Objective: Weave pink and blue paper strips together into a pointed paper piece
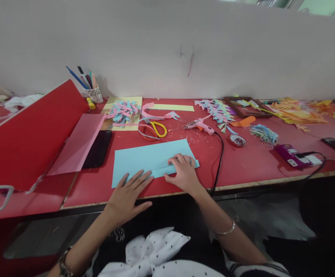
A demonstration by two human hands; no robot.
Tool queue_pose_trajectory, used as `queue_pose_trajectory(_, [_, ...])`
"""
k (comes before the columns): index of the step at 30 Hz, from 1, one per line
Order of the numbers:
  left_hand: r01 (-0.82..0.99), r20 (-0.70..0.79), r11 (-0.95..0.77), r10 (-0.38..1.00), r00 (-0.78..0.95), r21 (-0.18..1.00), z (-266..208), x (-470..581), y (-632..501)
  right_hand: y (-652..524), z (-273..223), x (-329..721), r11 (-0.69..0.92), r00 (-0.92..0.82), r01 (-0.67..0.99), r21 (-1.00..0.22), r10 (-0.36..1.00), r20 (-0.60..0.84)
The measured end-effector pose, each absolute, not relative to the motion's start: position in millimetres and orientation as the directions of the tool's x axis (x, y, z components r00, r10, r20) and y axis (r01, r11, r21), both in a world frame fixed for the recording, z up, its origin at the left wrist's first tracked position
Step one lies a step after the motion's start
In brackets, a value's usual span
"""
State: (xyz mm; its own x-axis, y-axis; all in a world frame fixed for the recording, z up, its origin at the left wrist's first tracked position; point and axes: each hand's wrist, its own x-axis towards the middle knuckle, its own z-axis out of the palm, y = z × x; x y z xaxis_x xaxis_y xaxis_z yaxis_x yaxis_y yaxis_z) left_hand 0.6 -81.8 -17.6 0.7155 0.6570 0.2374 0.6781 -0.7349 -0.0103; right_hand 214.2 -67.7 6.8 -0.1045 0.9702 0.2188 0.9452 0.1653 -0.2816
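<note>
A light blue sheet of paper (144,156) lies on the red table, with a narrow folded strip along its near edge. My left hand (127,196) is open, its outstretched fingertips flat on the near left part of the sheet. With bent fingers, my right hand (183,171) grips the folded strip near its right end, the thumb on the near side; the fingers hide part of the fold. Just beyond the sheet are scissors with yellow and red handles (159,129), and a pink glue gun (200,125) with a black cord lies to the right.
Pink and blue paper fringe (124,111) lies at the back. A black phone (98,148) sits partly under pink paper (79,144) beside a raised red board (35,138). A pen cup (95,94) stands behind. On the right are a purple power strip (292,156) and orange paper pieces (294,111).
</note>
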Motion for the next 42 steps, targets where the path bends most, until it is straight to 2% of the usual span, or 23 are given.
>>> queue_pose_trajectory(9, [0.699,0.19,-0.715,0.688,0.7,0.012,-18,0,-82,-72,6,238,0.071,-0.014,0.961,-0.268,0.978,0.21])
queue_pose_trajectory(14, [0.711,0.154,-0.703,0.704,0.693,0.019,-16,1,-82,-74,5,248,0.046,0.024,0.964,-0.264,0.967,0.255])
queue_pose_trajectory(22, [0.704,0.179,-0.71,0.692,0.699,0.0,-19,0,-81,-75,4,282,-0.052,0.119,0.973,-0.224,0.948,0.294])
queue_pose_trajectory(32, [0.698,0.186,-0.716,0.69,0.699,0.031,-12,1,-81,-80,7,304,-0.01,0.062,0.987,-0.16,0.945,0.321])
queue_pose_trajectory(34, [0.712,0.198,-0.701,0.705,0.681,0.045,-7,6,-80,-79,10,301,0.035,0.033,0.985,-0.171,0.925,0.38])
queue_pose_trajectory(36, [0.746,0.2,-0.664,0.739,0.644,0.05,1,15,-76,-77,12,292,0.177,-0.08,0.96,-0.217,0.915,0.396])
queue_pose_trajectory(39, [0.769,0.169,-0.638,0.761,0.626,0.025,13,32,-63,-71,12,275,0.415,-0.342,0.87,-0.267,0.897,0.28])
queue_pose_trajectory(42, [0.721,0.131,-0.692,0.712,0.69,-0.035,21,44,-47,-63,11,262,0.491,-0.458,0.841,-0.226,0.87,0.184])
